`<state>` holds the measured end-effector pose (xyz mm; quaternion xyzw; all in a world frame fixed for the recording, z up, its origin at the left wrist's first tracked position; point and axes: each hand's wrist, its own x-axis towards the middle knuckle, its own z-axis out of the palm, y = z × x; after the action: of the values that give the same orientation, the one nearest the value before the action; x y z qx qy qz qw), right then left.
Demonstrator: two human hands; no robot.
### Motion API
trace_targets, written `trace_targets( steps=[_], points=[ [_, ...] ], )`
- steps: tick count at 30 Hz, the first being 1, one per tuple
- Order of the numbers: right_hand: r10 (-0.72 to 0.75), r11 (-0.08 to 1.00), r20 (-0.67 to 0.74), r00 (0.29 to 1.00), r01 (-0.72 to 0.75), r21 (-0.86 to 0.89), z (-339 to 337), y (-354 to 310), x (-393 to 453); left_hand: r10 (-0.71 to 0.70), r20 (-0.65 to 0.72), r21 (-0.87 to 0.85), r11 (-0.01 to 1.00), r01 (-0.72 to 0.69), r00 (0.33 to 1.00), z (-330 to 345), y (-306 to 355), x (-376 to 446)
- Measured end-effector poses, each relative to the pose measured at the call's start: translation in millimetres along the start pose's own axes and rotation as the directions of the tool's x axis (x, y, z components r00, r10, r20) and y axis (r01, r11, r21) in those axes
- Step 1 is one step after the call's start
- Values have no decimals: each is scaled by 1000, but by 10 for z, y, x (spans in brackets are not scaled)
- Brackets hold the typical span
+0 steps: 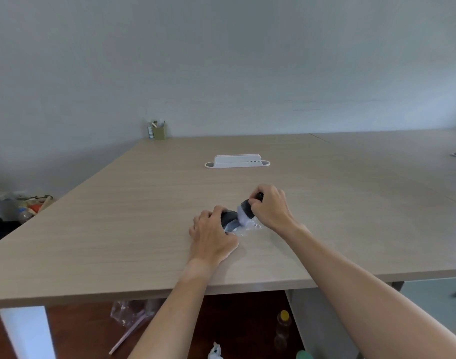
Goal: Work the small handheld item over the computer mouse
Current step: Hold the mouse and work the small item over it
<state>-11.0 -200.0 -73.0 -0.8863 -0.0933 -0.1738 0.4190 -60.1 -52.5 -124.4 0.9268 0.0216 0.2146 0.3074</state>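
A dark grey computer mouse (229, 218) lies on the wooden table (144, 216), near its front middle. My left hand (212, 235) covers the mouse's near left side and grips it. My right hand (271, 207) holds a small dark brush (247, 209) with pale bristles. The bristles touch the right end of the mouse. A crumpled bit of clear plastic wrap (250, 228) lies on the table under the brush. Most of the mouse is hidden by my left fingers.
A white plastic stand (237, 161) sits further back on the table. An olive pen holder (158, 132) stands at the far left corner. Bottles (282, 330) and a plastic bag (128, 313) lie on the floor under the table. Clutter is piled at the left (27, 206).
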Motion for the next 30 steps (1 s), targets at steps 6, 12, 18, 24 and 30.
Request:
trace_targets(
  steps=[6, 12, 18, 24, 30],
  points=[
    [-12, 971, -11, 1000, 14, 240, -18, -107, -88, -22, -20, -20, 1000, 22, 1000, 4, -2, 15],
    [-31, 998, -1, 1000, 31, 60, 100, -23, -55, -16, -24, -82, 997, 14, 1000, 14, -18, 8],
    [9, 974, -72, 997, 7, 226, 7, -48, -63, -8, -15, -97, 995, 7, 1000, 21, -33, 18],
    [-37, 997, 65, 997, 32, 70, 75, -123, -97, -9, -10, -114, 993, 8, 1000, 50, -66, 42],
    [-42, 996, -63, 997, 47, 82, 39, -198, -81, -33, -17, -117, 993, 30, 999, 132, -131, 96]
  ],
)
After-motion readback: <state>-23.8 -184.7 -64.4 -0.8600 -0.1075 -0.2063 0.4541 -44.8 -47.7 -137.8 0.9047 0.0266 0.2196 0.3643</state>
